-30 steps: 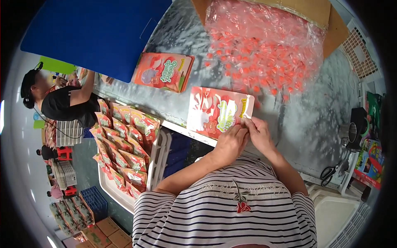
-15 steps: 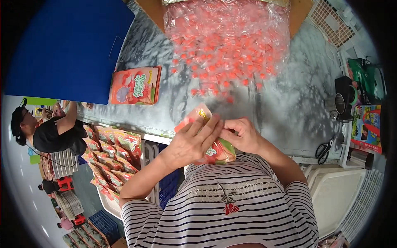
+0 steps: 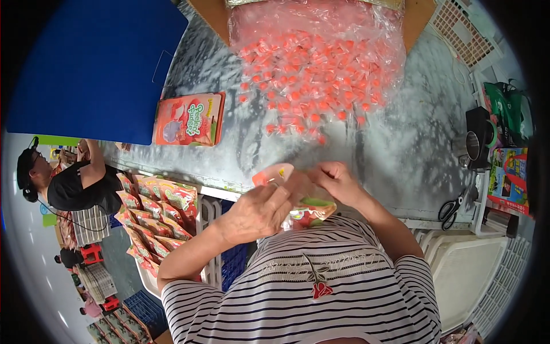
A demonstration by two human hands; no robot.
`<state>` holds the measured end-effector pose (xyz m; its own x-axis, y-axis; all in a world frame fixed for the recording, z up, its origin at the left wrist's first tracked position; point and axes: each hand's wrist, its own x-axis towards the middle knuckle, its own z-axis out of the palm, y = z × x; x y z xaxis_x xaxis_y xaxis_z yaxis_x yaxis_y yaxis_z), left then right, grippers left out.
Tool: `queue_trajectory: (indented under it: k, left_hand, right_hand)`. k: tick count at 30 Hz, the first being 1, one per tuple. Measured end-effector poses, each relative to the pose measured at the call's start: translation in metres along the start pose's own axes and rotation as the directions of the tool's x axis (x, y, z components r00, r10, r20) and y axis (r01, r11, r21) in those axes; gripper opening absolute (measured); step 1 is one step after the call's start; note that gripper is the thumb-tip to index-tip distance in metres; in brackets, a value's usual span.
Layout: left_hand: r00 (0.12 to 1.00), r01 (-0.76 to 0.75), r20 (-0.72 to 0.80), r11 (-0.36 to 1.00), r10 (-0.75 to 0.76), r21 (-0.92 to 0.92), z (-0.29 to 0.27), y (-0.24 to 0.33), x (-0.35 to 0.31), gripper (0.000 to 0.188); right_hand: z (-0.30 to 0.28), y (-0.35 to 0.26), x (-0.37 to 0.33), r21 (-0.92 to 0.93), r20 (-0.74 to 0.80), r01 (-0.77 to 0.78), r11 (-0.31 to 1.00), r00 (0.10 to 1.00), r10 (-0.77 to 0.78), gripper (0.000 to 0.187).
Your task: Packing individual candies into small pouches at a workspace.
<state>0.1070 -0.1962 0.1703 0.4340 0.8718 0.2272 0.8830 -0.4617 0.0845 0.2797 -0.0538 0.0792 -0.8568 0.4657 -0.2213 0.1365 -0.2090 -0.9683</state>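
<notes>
Hands meet close to the striped shirt, at the near edge of the grey worktop point(image 3: 401, 155). The left hand point(image 3: 258, 209) and the right hand point(image 3: 338, 182) both have their fingers closed around one red pouch point(image 3: 306, 209), held up in the air between them. Another red pouch point(image 3: 189, 119) lies flat on the worktop, well apart to the left. A big clear bag of small orange sweets point(image 3: 315, 74) sits farther back. Many more pouches fill a white crate point(image 3: 154, 212) down on the left.
</notes>
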Motion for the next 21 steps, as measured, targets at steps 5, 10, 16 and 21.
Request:
queue_trajectory:
  k: [5, 10, 16, 21]
  left_hand:
    - [0.996, -0.092, 0.003, 0.991, 0.092, 0.093, 0.006, 0.003, 0.009, 0.025]
    - [0.953, -0.052, 0.297, 0.999, 0.052, -0.01, 0.002, 0.012, 0.019, 0.021]
    - [0.892, 0.08, 0.451, 0.975, 0.022, -0.206, 0.004, 0.012, 0.021, 0.022]
    - [0.967, 0.078, 0.253, 0.95, 0.001, -0.301, 0.012, 0.015, 0.021, 0.021]
  right_hand:
    - [0.007, -0.026, -0.007, -0.414, 0.132, 0.127, 0.901, 0.988, -0.078, 0.019]
    - [0.009, -0.019, -0.001, -0.51, 0.232, 0.194, 0.838, 0.969, -0.083, 0.017]
    - [0.006, -0.015, 0.012, -0.597, 0.184, 0.204, 0.776, 0.976, -0.115, 0.011]
    - [-0.015, 0.008, 0.033, -0.469, 0.142, 0.093, 0.879, 0.989, -0.029, 0.009]
